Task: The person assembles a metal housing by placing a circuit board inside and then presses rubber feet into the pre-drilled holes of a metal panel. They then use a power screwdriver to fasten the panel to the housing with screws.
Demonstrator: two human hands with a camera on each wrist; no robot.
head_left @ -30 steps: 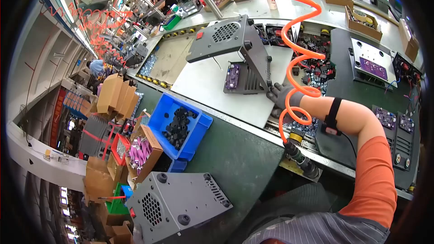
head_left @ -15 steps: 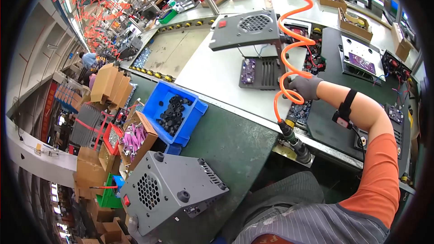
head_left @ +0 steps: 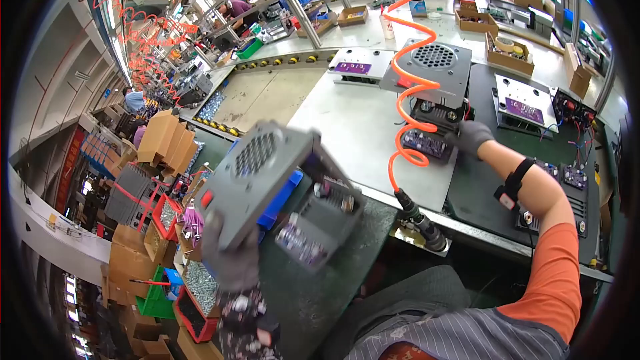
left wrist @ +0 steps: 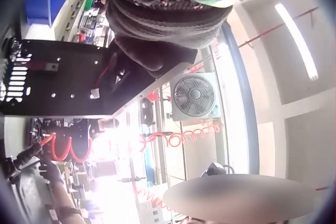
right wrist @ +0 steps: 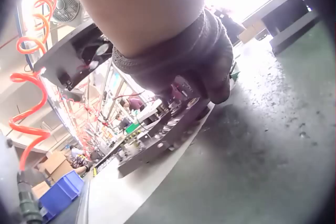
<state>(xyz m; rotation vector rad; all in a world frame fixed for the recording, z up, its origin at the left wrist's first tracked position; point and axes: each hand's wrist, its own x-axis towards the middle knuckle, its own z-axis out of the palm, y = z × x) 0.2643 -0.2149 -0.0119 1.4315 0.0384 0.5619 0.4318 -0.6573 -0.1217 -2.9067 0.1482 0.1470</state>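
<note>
My gloved left hand (head_left: 230,253) grips the side of a grey metal casing (head_left: 267,160), held tilted over the green tabletop. A circuit board (head_left: 303,237) shows inside its lower panel. In the left wrist view the glove (left wrist: 163,29) overlaps the casing's dark inner face (left wrist: 58,85). Across the bench, my gloved right hand (head_left: 472,139) holds the right edge of a second grey casing (head_left: 437,70) on a white board (head_left: 347,140). In the right wrist view, the right thumb (right wrist: 219,90) curls over the edge of this casing's base (right wrist: 157,145), beside its electronics.
An orange coiled hose (head_left: 417,83) hangs before the second casing, ending in a power screwdriver (head_left: 421,223) at the bench edge. White panels with purple boards stand at the back (head_left: 360,63) and right (head_left: 523,107). Behind the lifted casing is a blue bin (head_left: 280,200).
My left hand has lifted its casing off the green tabletop and turned it so the inside shows. The second casing has shifted right and turned under my right hand, uncovering a white panel behind.
</note>
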